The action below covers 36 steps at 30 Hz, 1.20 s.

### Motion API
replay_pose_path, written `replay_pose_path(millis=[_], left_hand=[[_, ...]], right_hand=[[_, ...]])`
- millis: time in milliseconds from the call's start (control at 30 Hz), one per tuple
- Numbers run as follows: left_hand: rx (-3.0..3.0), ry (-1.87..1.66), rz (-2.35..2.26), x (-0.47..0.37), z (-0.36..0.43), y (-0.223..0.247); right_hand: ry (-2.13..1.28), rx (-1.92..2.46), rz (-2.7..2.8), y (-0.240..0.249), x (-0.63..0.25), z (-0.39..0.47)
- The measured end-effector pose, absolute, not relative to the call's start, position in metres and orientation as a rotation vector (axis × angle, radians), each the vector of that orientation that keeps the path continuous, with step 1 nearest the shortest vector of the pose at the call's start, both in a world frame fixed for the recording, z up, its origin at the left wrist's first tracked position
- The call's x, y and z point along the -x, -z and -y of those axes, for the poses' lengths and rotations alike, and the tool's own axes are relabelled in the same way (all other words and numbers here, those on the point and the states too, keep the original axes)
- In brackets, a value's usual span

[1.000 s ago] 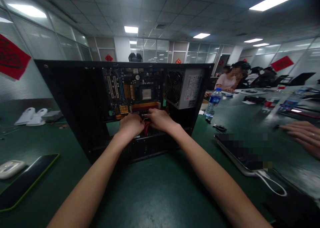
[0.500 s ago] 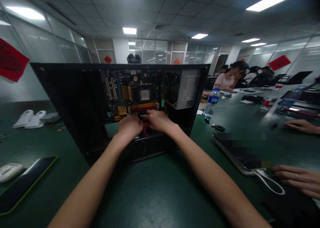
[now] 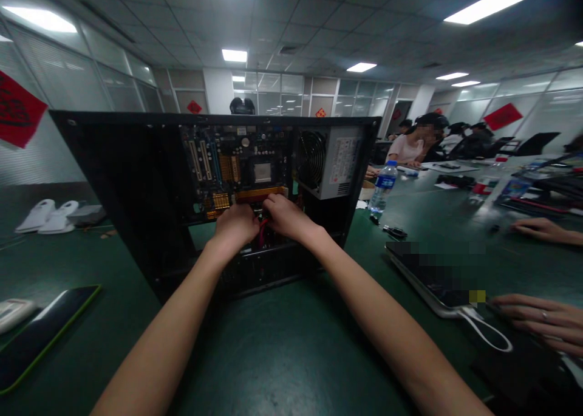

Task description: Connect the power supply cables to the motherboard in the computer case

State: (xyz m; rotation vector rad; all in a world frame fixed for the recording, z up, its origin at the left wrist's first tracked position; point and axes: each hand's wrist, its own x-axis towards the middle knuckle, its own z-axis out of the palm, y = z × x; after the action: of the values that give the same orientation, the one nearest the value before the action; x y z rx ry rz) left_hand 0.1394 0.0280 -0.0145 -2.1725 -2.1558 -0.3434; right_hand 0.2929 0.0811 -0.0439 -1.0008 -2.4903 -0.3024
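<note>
An open black computer case (image 3: 113, 119) stands on its long side in front of me. Inside it are a motherboard (image 3: 246, 155) and, at upper right, a silver power supply (image 3: 344, 161) with a round fan. My left hand (image 3: 237, 226) is closed at the motherboard's lower edge, its fingertips hidden behind the hand. Close beside it, my right hand (image 3: 286, 217) is bent with fingers pinched, below the orange memory slots (image 3: 260, 194). A red cable (image 3: 262, 234) runs up between both hands and meets the right fingers. What the left fingers grip is hidden.
To the left lie a green-edged phone (image 3: 43, 337), a white mouse-like object (image 3: 16, 314) and white slipper-shaped things (image 3: 57, 217). A water bottle (image 3: 383, 188), a device with a white cable (image 3: 428, 282) and another person's hand (image 3: 542, 319) are to the right.
The view shifts slightly. My hands stay at the lower edge of the motherboard; the right fingers lift a little and more of the red cable shows between the hands.
</note>
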Motion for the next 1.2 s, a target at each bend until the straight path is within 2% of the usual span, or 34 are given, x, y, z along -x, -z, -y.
replay_pose_path(millis=[567, 933, 1200], left_hand=[[2.19, 0.363, 2.143, -0.132, -0.032, 0.02], [2.278, 0.445, 2.155, -0.13, -0.029, 0.022], [2.254, 0.446, 2.182, -0.132, -0.028, 0.025]], right_hand=[[0.393, 1.139, 2.507, 0.034, -0.292, -0.068], [0.219, 1.135, 2.534, 0.035, -0.292, -0.074], [0.241, 1.111, 2.549, 0.033, -0.292, -0.078]])
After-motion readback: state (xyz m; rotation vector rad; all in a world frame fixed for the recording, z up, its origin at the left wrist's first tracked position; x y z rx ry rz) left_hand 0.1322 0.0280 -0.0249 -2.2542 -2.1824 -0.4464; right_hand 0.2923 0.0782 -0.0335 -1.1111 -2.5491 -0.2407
